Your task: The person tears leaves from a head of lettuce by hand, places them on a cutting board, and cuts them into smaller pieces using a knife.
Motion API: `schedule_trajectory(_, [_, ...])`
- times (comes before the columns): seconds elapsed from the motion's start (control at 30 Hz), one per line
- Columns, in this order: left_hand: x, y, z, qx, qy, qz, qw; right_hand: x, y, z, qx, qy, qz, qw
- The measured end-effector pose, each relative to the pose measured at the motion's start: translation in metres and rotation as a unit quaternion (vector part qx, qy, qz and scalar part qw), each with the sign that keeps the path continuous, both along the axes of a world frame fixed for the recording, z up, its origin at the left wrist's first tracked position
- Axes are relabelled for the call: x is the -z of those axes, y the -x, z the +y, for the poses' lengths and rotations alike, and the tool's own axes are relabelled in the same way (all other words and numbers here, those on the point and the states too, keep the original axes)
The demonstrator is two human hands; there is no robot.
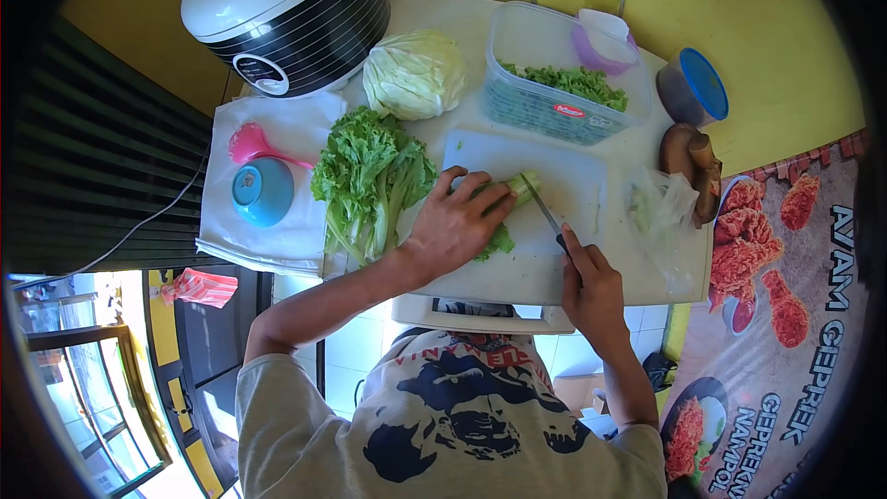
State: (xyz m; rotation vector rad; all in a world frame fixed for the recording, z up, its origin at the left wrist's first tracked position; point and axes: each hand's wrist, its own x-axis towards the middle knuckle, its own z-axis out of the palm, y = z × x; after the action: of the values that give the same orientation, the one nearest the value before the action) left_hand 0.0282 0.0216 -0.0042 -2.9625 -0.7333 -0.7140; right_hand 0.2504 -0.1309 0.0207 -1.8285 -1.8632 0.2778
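Observation:
My left hand (464, 222) presses a bunch of green lettuce (524, 189) down on the white cutting board (564, 162), its fingers bent over the stems. Leafy ends stick out below the palm. In my right hand (591, 285) is the black handle of a knife (543, 203), whose blade lies across the pale stem end, close to my left fingertips. To the left of the board rests a larger heap of leafy lettuce (370, 176). Behind it sits a whole cabbage (414, 74). A clear plastic container (545, 120) with cut greens inside stands behind the board.
A rice cooker (286, 28) stands at the back left. Near it are a blue bowl (262, 192) and a pink scoop (249, 144) on white sheets. On the right lie a plastic bag (663, 212) and a brown wooden object (688, 162), with a blue-lidded tub (693, 88) behind.

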Motion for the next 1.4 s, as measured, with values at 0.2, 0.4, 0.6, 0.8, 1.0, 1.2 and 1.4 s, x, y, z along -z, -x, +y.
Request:
schedule_trajectory(0.2, [-0.002,0.0,0.001,-0.005,0.005,-0.015,1.0,-0.001,0.002,0.0,-0.021,0.012,0.024,0.999])
schedule_trajectory(0.4, [0.0,-0.001,-0.001,-0.007,-0.009,-0.003,1.0,0.002,-0.001,-0.003,-0.025,0.015,0.022,0.999])
schedule_trajectory(0.6, [0.002,-0.001,-0.001,-0.004,-0.009,-0.012,1.0,0.0,0.001,-0.002,-0.027,0.038,0.015,0.999])
schedule_trajectory(0.8, [0.004,-0.001,0.0,-0.001,-0.008,-0.01,1.0,0.004,0.0,0.008,-0.039,0.043,-0.008,0.998])
schedule_trajectory(1.0, [0.002,-0.001,-0.001,-0.007,-0.008,-0.012,1.0,0.003,-0.002,0.024,-0.07,0.021,-0.051,0.996])
schedule_trajectory(1.2, [0.003,-0.001,-0.005,-0.018,-0.002,-0.018,1.0,0.005,-0.008,0.008,-0.071,0.017,-0.043,0.996])
schedule_trajectory(1.4, [-0.001,-0.002,-0.006,-0.026,-0.014,-0.018,0.999,0.007,-0.013,0.003,-0.068,-0.002,-0.047,0.997])
